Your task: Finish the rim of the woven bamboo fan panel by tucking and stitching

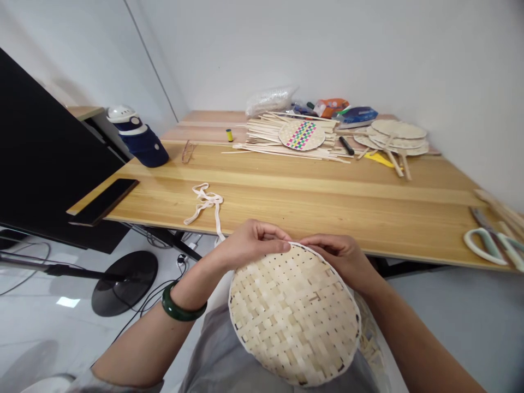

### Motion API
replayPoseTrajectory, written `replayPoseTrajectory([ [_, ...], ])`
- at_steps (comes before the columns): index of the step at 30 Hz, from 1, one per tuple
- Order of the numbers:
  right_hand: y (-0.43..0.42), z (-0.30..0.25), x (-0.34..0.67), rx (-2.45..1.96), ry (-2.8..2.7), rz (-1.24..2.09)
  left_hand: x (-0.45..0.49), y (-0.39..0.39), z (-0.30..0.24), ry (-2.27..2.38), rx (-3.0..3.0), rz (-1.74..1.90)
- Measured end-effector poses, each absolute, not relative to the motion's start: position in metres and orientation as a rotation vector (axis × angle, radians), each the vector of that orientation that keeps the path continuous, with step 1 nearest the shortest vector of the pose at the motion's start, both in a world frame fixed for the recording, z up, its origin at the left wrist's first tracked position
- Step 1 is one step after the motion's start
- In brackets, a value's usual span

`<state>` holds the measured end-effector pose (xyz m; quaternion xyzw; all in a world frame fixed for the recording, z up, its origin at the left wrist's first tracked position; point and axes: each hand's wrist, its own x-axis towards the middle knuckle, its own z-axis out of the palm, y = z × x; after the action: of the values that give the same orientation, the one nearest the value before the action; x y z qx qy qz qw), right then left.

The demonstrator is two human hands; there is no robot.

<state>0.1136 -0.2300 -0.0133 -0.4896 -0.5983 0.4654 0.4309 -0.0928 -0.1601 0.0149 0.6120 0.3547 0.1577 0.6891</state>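
A round woven bamboo fan face (295,316), edged with white tape, tilts over my lap below the table edge. My left hand (256,240) pinches its upper rim, thumb on the near face and fingers behind. Close beside it, my right hand (338,254) has its fingers pressed together at the upper right rim; most of its fingertips are hidden behind the weave. A loose white ribbon (208,200) lies in curls on the table, and one end runs down over the edge behind my left hand.
On the table are a blue jug (141,139), phone (108,201), glasses (187,152), yellow thread spool (229,135), bamboo strips (262,131), a colour-patterned woven disc (302,135), a marker (346,145) and stacked fans (397,136). Scissors (493,240) sit at the right edge.
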Motion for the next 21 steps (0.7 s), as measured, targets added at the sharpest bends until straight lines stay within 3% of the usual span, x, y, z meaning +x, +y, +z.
replayPoseTrajectory([
  [11, -0.223, -0.002, 0.125, -1.146, -1.724, 0.962, -0.088, -0.159, 0.02, 0.791, 1.385, 0.311],
  [21, -0.216, 0.001, 0.13, -1.123, -1.863, 1.027, -0.085, -0.159, 0.018, 0.726, 1.382, 0.28],
])
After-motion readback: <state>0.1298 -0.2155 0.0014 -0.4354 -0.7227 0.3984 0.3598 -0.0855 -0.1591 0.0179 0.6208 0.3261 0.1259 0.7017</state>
